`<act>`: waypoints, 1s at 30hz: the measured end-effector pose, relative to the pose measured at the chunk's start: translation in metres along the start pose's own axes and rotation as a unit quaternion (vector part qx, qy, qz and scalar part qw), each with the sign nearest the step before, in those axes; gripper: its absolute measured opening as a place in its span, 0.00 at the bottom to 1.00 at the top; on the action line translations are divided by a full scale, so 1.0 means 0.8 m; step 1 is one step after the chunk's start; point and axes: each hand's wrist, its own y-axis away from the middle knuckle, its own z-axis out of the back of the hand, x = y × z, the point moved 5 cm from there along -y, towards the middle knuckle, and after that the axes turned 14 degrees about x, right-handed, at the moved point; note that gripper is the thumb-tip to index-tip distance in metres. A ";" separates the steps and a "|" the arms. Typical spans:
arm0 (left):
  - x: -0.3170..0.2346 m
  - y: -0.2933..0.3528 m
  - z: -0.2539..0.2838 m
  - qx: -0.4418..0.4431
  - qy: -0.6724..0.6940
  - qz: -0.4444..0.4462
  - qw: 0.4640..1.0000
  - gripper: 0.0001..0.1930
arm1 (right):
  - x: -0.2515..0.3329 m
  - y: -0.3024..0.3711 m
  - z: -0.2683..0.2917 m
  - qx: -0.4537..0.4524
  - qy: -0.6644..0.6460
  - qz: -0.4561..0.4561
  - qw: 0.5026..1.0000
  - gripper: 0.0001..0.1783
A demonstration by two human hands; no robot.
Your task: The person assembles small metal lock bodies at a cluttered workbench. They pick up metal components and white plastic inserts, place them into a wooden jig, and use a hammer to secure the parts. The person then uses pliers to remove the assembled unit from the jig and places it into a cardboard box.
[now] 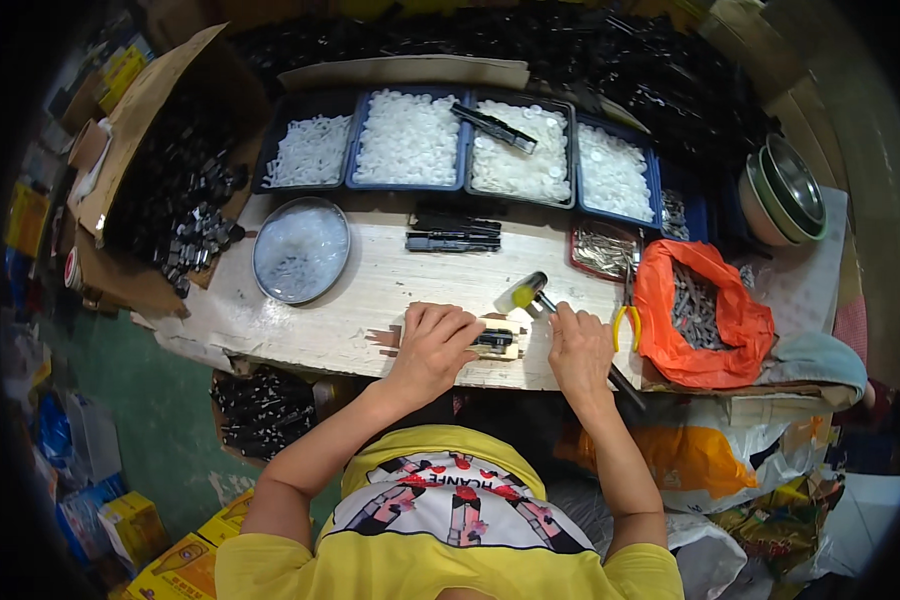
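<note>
My right hand (581, 352) is closed round the handle of a small hammer (541, 287). Its head, with a yellow face, is raised a little above the worktable, and the handle's end sticks out below my fist. To its left, a small cream block (511, 349) sits near the table's front edge, carrying a black plastic part (491, 339). My left hand (432, 345) presses on this part's left end with bent fingers, which hide some of it. Beyond my hands lie several assembled black plastic pieces (453, 241) side by side.
Along the back, blue trays (407, 187) hold small white parts; another black piece (494, 128) rests across one. A round dish (301, 250) stands left, near a carton (120, 190) of black parts. At right are yellow-handled pliers (627, 328), an orange bag (660, 343) and stacked bowls (792, 190).
</note>
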 end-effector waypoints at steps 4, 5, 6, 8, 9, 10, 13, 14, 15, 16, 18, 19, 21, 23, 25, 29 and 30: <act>0.013 -0.010 0.002 0.046 0.048 -0.021 0.998 0.17 | -0.055 0.008 0.007 -0.122 -0.039 0.042 0.991 0.11; 0.014 -0.013 0.008 0.046 0.063 -0.015 0.997 0.16 | -0.070 0.010 0.018 -0.140 -0.045 0.009 0.989 0.13; 0.013 -0.013 0.011 0.044 0.078 -0.009 0.996 0.15 | -0.084 0.010 0.023 -0.126 -0.007 -0.029 0.992 0.14; 0.016 -0.015 0.017 0.017 0.170 0.026 0.985 0.15 | -0.102 0.013 0.019 -0.098 0.014 -0.062 0.993 0.14; 0.018 -0.015 0.020 0.001 0.215 0.043 0.976 0.15 | -0.110 0.014 0.015 -0.084 0.025 -0.076 0.993 0.14; 0.028 -0.014 0.020 -0.027 0.321 0.075 0.944 0.16 | -0.110 0.012 0.008 -0.086 0.042 -0.062 0.994 0.13; 0.052 -0.010 0.019 -0.078 0.614 0.134 0.774 0.20 | -0.112 0.009 0.005 -0.094 0.101 -0.080 0.987 0.11; 0.050 -0.008 0.025 -0.072 0.701 0.135 0.697 0.22 | -0.118 0.006 0.003 -0.110 0.112 -0.085 0.984 0.09; 0.047 -0.006 0.029 -0.065 0.778 0.133 0.610 0.23 | -0.129 0.006 0.000 -0.117 0.095 -0.081 0.985 0.08; 0.044 -0.001 0.025 -0.058 0.774 0.138 0.615 0.24 | -0.136 0.006 0.003 -0.122 0.081 -0.075 0.986 0.08; 0.032 0.008 0.026 -0.059 0.743 0.159 0.648 0.20 | -0.139 0.007 0.003 -0.129 0.008 -0.061 0.990 0.09; 0.030 0.013 0.024 -0.053 0.737 0.145 0.658 0.19 | -0.122 0.009 0.015 -0.143 0.002 -0.035 0.989 0.09; 0.031 0.025 0.019 -0.036 0.727 0.158 0.667 0.18 | -0.076 0.018 0.040 -0.169 -0.010 0.018 0.985 0.10; 0.030 0.035 0.014 -0.028 0.714 0.166 0.680 0.16 | -0.024 0.026 0.050 -0.146 -0.080 0.088 0.982 0.11; 0.026 0.038 0.009 -0.024 0.696 0.166 0.698 0.15 | 0.010 0.035 0.032 -0.064 -0.193 0.137 0.969 0.11; 0.023 0.049 0.002 -0.015 0.655 0.178 0.734 0.16 | 0.068 0.042 0.025 0.061 -0.261 0.215 0.939 0.08; 0.023 0.052 0.002 -0.004 0.627 0.197 0.753 0.16 | 0.075 0.043 0.022 0.067 -0.256 0.226 0.937 0.08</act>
